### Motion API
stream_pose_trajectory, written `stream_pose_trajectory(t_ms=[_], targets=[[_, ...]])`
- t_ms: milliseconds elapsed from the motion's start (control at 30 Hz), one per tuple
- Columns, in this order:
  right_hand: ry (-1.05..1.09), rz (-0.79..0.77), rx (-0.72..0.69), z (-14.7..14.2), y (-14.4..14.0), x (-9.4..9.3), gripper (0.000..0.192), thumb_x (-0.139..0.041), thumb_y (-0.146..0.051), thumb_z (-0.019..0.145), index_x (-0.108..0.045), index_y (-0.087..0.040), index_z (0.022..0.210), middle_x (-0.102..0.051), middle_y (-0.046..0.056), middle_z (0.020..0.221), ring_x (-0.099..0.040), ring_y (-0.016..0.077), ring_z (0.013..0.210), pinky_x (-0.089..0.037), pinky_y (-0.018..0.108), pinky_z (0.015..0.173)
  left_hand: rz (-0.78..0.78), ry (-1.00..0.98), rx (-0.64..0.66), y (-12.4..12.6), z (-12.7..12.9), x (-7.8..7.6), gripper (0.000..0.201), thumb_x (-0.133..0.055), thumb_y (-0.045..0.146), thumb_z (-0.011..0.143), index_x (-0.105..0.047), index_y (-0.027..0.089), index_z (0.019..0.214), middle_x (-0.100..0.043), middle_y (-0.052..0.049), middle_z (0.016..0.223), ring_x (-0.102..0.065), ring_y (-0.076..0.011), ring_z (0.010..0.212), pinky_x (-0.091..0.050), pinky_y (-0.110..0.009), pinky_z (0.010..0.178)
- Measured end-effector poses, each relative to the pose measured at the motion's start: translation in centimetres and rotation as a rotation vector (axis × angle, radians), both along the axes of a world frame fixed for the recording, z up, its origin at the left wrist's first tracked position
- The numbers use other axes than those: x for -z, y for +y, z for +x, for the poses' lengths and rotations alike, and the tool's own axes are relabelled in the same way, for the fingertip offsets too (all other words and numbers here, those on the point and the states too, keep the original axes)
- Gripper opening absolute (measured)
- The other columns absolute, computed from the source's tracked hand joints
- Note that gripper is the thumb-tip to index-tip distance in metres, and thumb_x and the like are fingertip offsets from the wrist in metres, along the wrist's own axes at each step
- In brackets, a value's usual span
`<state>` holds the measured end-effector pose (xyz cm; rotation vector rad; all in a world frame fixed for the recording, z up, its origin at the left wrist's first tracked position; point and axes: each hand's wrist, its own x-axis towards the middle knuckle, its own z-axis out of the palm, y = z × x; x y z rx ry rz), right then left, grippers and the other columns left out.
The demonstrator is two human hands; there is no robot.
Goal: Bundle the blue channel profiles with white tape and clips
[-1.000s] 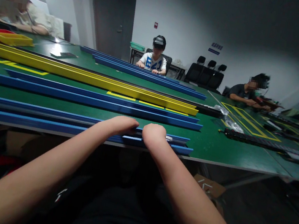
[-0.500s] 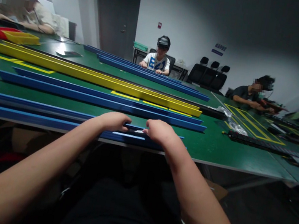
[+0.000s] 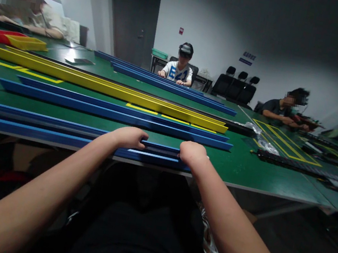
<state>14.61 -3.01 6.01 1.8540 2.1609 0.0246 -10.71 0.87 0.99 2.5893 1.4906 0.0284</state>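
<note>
Left hand (image 3: 129, 136) & right hand (image 3: 193, 153) both curl over the near blue rail (image 3: 41, 126), fingers wrapped on it at the table (image 3: 240, 167) front edge, apart from each other. Rail looks long, thin, rigid, prob. light but whippy; best held w/ hands spread wide. Fingertips hidden behind knuckles; rail's left end cut off. Further blue rail (image 3: 109, 111) & yellow rail (image 3: 107, 87) lie beyond. Seated person (image 3: 179, 68) across; details small.

A dark green counter (image 3: 247, 166) with yellow tape lines carries blue channels (image 3: 41, 128), farther back a long yellow channel (image 3: 98, 83), then red and yellow bins (image 3: 23, 42).
</note>
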Motion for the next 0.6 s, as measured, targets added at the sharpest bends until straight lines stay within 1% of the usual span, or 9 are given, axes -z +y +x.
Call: stream_pose_trajectory(t_ms=[67, 167, 300, 467, 600], targets=[[-0.005, 0.007, 0.022, -0.5, 0.0, 0.1, 0.031, -0.056, -0.016, 0.082, -0.073, -0.016, 0.108, -0.069, 0.018, 0.111, -0.066, 0.0286, 0.101, -0.052, 0.04, 0.084, 0.003, -0.005, 0.0, -0.1, 0.0, -0.1, 0.028, -0.054, 0.05, 0.074, -0.063, 0.026, 0.083, -0.064, -0.001, 0.072, -0.052, -0.0171, 0.06, -0.027, -0.028, 0.052], [-0.011, 0.001, 0.049, -1.0, 0.0, 0.0, 0.034, -0.052, -0.01, 0.081, -0.073, -0.015, 0.107, -0.069, 0.019, 0.111, -0.066, 0.0289, 0.102, -0.053, 0.041, 0.083, 0.004, -0.012, 0.0, -0.1, 0.1, -0.1, 0.029, -0.055, 0.052, 0.074, -0.063, 0.025, 0.082, -0.065, -0.002, 0.073, -0.052, -0.0168, 0.06, -0.027, -0.028, 0.051], [-0.011, -0.001, 0.058, -1.4, 0.2, 0.1, 0.034, -0.051, -0.007, 0.08, -0.073, -0.015, 0.106, -0.069, 0.02, 0.111, -0.067, 0.0286, 0.102, -0.054, 0.04, 0.083, -0.002, -0.005, -0.004, -0.1, 0.2, -0.1, 0.03, -0.054, 0.052, 0.074, -0.065, 0.025, 0.082, -0.066, -0.002, 0.073, -0.053, -0.0174, 0.062, -0.029, -0.028, 0.053], [-0.015, -0.009, 0.074, -1.7, 0.7, 0.7, 0.035, -0.052, -0.006, 0.08, -0.073, -0.014, 0.108, -0.069, 0.02, 0.11, -0.066, 0.0277, 0.103, -0.054, 0.039, 0.084, -0.023, 0.003, -0.015, 0.1, 0.3, -0.1, 0.03, -0.055, 0.049, 0.073, -0.067, 0.026, 0.088, -0.068, -0.003, 0.079, -0.056, -0.0185, 0.066, -0.032, -0.028, 0.057], [-0.006, -0.013, 0.078, -1.7, 0.9, 0.9, 0.036, -0.051, -0.007, 0.081, -0.072, -0.014, 0.109, -0.069, 0.019, 0.11, -0.066, 0.0286, 0.104, -0.054, 0.041, 0.083, -0.003, 0.017, -0.005, 0.2, 0.9, 0.0, 0.027, -0.057, 0.046, 0.071, -0.067, 0.025, 0.084, -0.068, -0.003, 0.078, -0.057, -0.0185, 0.066, -0.033, -0.028, 0.058]])
